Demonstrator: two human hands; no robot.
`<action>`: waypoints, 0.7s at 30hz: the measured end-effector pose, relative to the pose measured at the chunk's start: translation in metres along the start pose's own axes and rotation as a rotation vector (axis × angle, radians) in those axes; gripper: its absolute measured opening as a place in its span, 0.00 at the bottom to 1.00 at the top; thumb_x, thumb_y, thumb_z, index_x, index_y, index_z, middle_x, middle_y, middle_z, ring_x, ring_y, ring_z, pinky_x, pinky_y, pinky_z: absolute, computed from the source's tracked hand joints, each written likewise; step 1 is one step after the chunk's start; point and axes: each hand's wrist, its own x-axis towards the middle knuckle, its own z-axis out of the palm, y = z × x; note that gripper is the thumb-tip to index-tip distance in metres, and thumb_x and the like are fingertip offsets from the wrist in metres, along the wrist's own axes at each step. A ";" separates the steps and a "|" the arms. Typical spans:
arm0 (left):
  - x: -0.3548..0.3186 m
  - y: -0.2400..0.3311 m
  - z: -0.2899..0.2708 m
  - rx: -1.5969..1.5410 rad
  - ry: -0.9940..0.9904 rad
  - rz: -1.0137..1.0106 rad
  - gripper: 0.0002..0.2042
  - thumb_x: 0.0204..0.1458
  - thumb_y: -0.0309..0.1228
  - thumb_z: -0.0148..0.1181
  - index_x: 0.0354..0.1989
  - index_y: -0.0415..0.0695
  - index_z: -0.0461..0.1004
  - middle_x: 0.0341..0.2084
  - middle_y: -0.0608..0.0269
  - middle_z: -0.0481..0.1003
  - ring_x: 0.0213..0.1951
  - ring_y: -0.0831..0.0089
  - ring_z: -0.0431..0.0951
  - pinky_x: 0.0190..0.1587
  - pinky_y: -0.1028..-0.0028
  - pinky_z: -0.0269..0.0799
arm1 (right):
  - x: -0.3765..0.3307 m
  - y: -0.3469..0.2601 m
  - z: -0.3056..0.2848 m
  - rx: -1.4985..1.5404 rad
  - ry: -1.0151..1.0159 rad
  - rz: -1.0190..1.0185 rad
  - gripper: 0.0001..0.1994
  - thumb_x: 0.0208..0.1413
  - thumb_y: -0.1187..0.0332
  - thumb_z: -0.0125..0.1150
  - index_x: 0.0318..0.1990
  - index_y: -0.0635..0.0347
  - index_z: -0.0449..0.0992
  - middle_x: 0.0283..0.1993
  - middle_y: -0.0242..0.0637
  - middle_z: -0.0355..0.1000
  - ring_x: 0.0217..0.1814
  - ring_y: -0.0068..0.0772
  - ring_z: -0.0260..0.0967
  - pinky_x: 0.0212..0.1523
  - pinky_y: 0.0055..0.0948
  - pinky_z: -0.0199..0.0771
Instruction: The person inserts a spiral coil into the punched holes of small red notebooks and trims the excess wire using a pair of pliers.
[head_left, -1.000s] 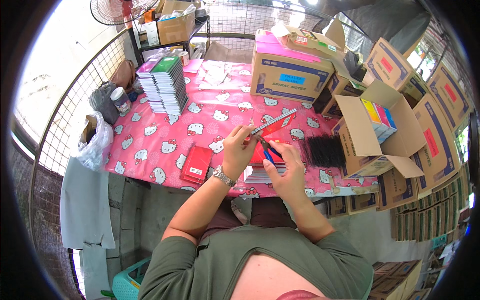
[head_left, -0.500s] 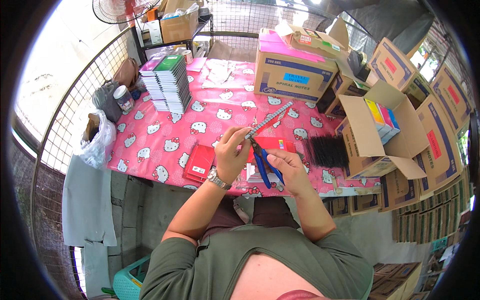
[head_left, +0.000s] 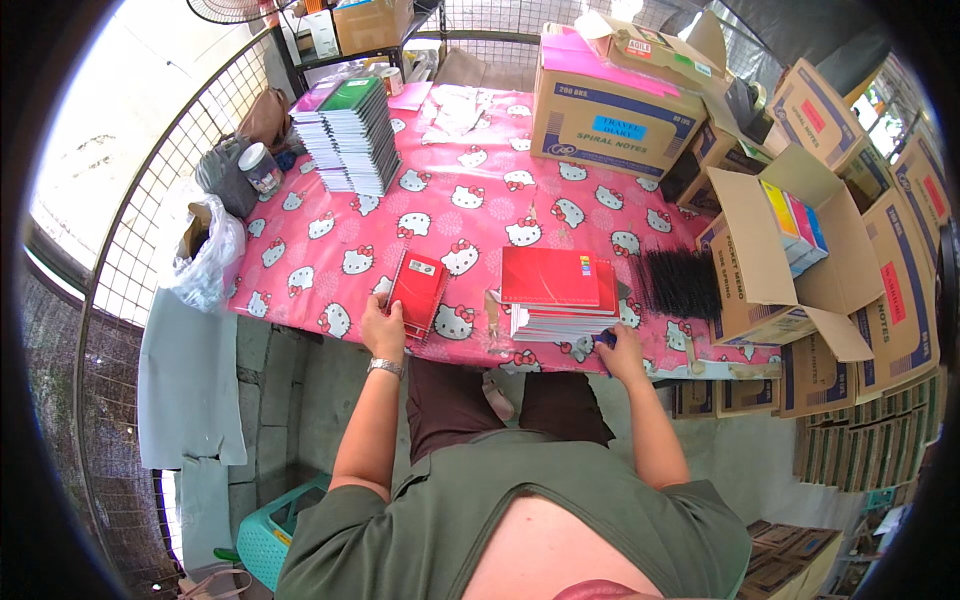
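My left hand (head_left: pixel 384 332) is closed on the lower left edge of a red spiral notebook (head_left: pixel 420 288), which lies on a small pile of the same kind near the table's front edge. Its thumb rests on the cover. To the right, my right hand (head_left: pixel 624 352) is closed round the blue-handled pliers (head_left: pixel 605 339), low beside the table edge; their jaws are hidden. Between my hands sits a stack of red-covered notebooks (head_left: pixel 550 277) with white page edges showing.
Black spiral wires (head_left: pixel 680 283) lie by an open carton (head_left: pixel 748 270). A large closed carton (head_left: pixel 612 125) stands at the back. Tall notebook stacks (head_left: pixel 350 140) stand at the back left, near a plastic bag (head_left: pixel 208 255). Pink patterned cloth (head_left: pixel 470 205) covers the table.
The notebook held up at the pliers is down on the left pile, with my left hand on it. My right hand has lowered the pliers to the right, beside the red stack.
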 end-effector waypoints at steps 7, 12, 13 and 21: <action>-0.010 0.094 0.000 0.046 0.089 0.695 0.15 0.49 0.33 0.68 0.45 0.45 0.77 0.47 0.58 0.76 0.51 0.58 0.73 0.53 0.58 0.71 | 0.083 0.071 -0.013 -0.288 0.443 0.063 0.13 0.50 0.65 0.66 0.42 0.60 0.76 0.42 0.45 0.72 0.49 0.51 0.70 0.52 0.46 0.73; -0.075 0.228 -0.008 -0.007 -0.384 1.327 0.15 0.50 0.34 0.66 0.46 0.45 0.77 0.46 0.58 0.76 0.48 0.61 0.75 0.52 0.62 0.72 | 0.107 0.074 -0.003 -0.636 0.210 0.075 0.12 0.54 0.64 0.60 0.42 0.60 0.76 0.43 0.45 0.72 0.50 0.48 0.72 0.48 0.42 0.78; -0.081 0.235 -0.002 0.112 -0.457 1.334 0.14 0.51 0.33 0.65 0.46 0.45 0.77 0.45 0.60 0.76 0.48 0.62 0.75 0.50 0.63 0.73 | 0.111 0.069 -0.002 -0.617 0.206 0.098 0.10 0.56 0.66 0.56 0.41 0.61 0.76 0.43 0.46 0.73 0.49 0.49 0.73 0.47 0.40 0.78; -0.078 0.256 -0.005 0.336 -0.731 1.482 0.10 0.54 0.31 0.58 0.43 0.44 0.74 0.38 0.61 0.75 0.44 0.63 0.78 0.42 0.64 0.76 | 0.111 0.065 -0.062 -0.028 0.441 -0.037 0.11 0.47 0.78 0.58 0.41 0.65 0.74 0.43 0.51 0.72 0.44 0.52 0.73 0.46 0.42 0.74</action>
